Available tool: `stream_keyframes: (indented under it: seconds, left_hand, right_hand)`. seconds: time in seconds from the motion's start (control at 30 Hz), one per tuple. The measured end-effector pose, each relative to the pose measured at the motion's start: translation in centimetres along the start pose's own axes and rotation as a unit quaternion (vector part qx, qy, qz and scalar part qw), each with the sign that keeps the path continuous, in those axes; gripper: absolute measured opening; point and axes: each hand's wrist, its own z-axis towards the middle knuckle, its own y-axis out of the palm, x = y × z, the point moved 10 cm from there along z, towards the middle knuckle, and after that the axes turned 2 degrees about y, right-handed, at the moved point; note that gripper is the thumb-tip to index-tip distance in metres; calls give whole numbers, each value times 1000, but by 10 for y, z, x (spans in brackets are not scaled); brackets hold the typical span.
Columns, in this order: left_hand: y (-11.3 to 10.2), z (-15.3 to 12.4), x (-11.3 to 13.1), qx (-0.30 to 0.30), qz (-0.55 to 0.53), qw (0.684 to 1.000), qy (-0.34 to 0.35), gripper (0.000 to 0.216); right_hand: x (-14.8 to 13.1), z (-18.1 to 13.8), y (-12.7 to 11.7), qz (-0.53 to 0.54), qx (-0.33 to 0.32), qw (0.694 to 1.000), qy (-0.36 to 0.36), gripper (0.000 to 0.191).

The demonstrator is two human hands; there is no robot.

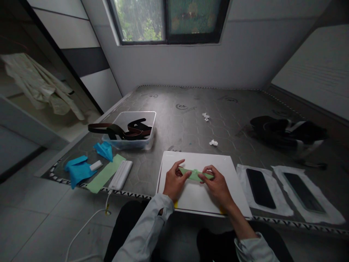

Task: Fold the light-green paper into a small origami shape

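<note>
A narrow folded strip of green paper (195, 174) lies on a white board (200, 199) in front of me. My left hand (174, 181) pinches its left end, fingers closed on the paper. My right hand (215, 183) pinches the right end the same way. Both hands rest on the board, close together, with pale sleeves pushed back from the wrists.
A clear plastic tub (132, 130) holds dark belts. Blue paper pieces (79, 170), a green sheet (105, 173) and a white power strip (120, 175) lie at left. Two black phones (260, 188) (302, 191) rest on white tissue at right. A dark bag (289, 132) and crumpled paper bits (213, 143) lie farther back.
</note>
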Motion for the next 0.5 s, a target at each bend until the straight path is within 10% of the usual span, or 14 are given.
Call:
stream_keyframes:
  seconds: [0.2, 0.5]
  left_hand:
    - [23, -4, -5, -112, -67, 991, -24, 23]
    - [14, -2, -11, -62, -25, 997, -34, 29]
  right_hand:
    - [-1, -1, 9, 8, -30, 999, 13, 47]
    - [16, 2, 9, 4, -29, 996, 79, 38]
